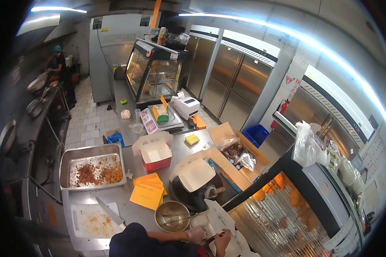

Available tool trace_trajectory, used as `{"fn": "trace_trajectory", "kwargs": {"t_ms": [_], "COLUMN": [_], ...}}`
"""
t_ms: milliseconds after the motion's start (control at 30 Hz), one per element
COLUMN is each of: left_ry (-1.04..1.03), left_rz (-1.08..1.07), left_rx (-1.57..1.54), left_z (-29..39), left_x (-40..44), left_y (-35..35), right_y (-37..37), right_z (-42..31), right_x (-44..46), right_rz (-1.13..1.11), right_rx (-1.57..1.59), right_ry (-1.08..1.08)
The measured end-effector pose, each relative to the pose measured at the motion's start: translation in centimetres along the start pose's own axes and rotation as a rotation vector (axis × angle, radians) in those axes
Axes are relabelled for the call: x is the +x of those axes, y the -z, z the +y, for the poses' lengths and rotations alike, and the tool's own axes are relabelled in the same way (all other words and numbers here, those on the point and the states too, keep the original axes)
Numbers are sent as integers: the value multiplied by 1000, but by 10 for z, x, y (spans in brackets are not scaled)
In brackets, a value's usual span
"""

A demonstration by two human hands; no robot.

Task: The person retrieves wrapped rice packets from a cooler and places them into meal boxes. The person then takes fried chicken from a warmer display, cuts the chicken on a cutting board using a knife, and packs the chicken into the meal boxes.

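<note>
A person in a dark sleeve [131,244] works at a stainless-steel counter [137,216] — the left hand [197,235], in a clear plastic glove, at the near edge of an open white takeaway carton [221,218]. The carton lies just beyond the gloved fingers, beside a steel mixing bowl [158,210] holding a long-handled utensil [176,220]; whether those fingers pinch the cardboard or merely touch it cannot be told. The right hand [222,243], its fingers bent, is near the same carton's lower edge and over a second open carton [239,246]; its grip is too small to make out. Farther left, a kitchen knife [109,210] lies across a white cutting board [85,232] below a steel tray [92,186] of chopped browned food [99,173]. A co-worker in a green cap [63,68] stands by the pans in the background.
</note>
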State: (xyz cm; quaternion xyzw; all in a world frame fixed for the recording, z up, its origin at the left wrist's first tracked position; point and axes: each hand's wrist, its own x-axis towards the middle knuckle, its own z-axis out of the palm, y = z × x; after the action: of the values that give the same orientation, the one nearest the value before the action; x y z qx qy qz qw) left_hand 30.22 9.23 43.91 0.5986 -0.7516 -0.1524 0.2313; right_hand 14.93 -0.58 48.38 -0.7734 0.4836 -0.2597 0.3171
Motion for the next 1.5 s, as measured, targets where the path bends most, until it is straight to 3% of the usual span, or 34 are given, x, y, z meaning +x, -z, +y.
{"fn": "trace_trajectory", "kwargs": {"t_ms": [133, 233, 333, 400, 433, 500, 600, 767, 933, 1033, 1133, 1167, 1233, 1300, 1433, 1500], "left_ry": [71, 137, 54, -76, -63, 81, 107, 36, 76, 97, 92, 21, -53, 41, 131, 274], "left_rz": [-123, -93, 44, 264, 271, -29, -71, -83, -103, -161, -265, -72, 128, -14, -66, -267], "left_rx": [-3, -250, -122, -235, -239, 3, -45, -65, -164, -243, -100, -423, -742, -62, -96, -180], "left_z": [-12, -21, -25, -30, -30, -27, -45, -23, -23, -18, -21, -43, -40, -28, -12, -5], "left_x": [4, -1, -4, -9, -9, -9, -5, -9, -13, -15, -15, -15, -15, -13, -11, -4], "left_y": [-20, -32, -40, -51, -48, -46, -91, -32, -33, -23, -27, -72, -66, -47, -20, 0], "right_y": [-13, -19, -25, -22, -19, -14, -8, -15, -17, -11, -15, -13, -15, -19, -22, -31], "right_z": [2, -2, -5, 7, 13, 26, 34, 41, 40, 40, 56, 44, 48, 63, 61, 58], "right_x": [-3, -18, -28, -25, -22, -17, -12, -12, -7, -4, 0, -2, 0, 3, -3, -7], "right_rz": [20, -28, 287, 236, 165, 27, -54, -102, -101, -169, -185, -149, -113, -101, -74, -27], "right_rx": [-33, 84, 169, 336, 461, 657, 731, 718, 774, 596, 672, 671, 669, 786, 839, 754], "right_ry": [22, -126, -168, -272, -362, -542, -656, -622, -671, -696, -698, -688, -678, -679, -704, -612]}}
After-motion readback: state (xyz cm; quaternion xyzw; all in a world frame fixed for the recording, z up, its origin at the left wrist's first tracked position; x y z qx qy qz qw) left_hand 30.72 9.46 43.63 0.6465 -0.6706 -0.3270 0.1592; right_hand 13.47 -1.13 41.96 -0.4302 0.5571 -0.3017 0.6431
